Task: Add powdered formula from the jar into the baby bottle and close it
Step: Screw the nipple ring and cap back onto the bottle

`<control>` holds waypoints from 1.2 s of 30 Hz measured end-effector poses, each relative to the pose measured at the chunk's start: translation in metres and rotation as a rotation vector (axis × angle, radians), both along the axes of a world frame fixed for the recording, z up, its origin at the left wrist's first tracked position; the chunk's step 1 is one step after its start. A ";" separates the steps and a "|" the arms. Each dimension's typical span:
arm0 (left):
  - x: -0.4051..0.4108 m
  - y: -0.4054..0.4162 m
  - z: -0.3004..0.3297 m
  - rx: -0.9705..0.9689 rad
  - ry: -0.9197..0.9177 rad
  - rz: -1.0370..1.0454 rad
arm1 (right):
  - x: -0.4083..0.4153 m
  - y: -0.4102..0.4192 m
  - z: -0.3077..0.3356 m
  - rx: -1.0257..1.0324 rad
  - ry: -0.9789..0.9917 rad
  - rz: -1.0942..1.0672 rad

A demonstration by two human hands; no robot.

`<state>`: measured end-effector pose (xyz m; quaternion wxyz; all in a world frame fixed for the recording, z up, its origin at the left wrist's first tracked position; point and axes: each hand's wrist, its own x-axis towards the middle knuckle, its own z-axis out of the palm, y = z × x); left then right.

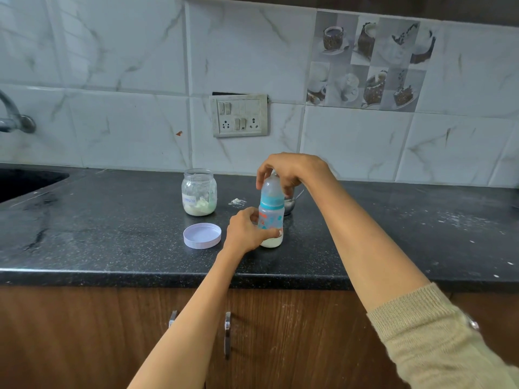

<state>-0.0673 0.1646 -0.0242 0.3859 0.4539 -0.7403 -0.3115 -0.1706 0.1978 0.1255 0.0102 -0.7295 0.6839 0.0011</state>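
Nearest, the left hand point(247, 231) is wrapped round the upright baby bottle point(271, 217) low down on the counter point(393, 228), while its cap point(271, 188), straight above, is pinched from overhead by right hand point(292, 171) fingers.

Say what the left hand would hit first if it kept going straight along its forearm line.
The left hand already touches the clear baby bottle with blue collar, so that comes first. Behind the bottle sits a small steel bowl with a spoon, probably next, though depth is hard to judge.
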 end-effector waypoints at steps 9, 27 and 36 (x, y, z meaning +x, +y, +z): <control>0.000 0.000 0.003 -0.014 -0.030 -0.011 | 0.001 -0.003 0.006 0.092 0.037 -0.040; 0.000 -0.002 0.007 -0.007 -0.052 -0.013 | -0.006 -0.008 0.000 0.081 -0.060 -0.078; -0.003 0.000 0.004 -0.043 -0.051 0.020 | 0.001 -0.009 -0.008 -0.155 -0.030 -0.149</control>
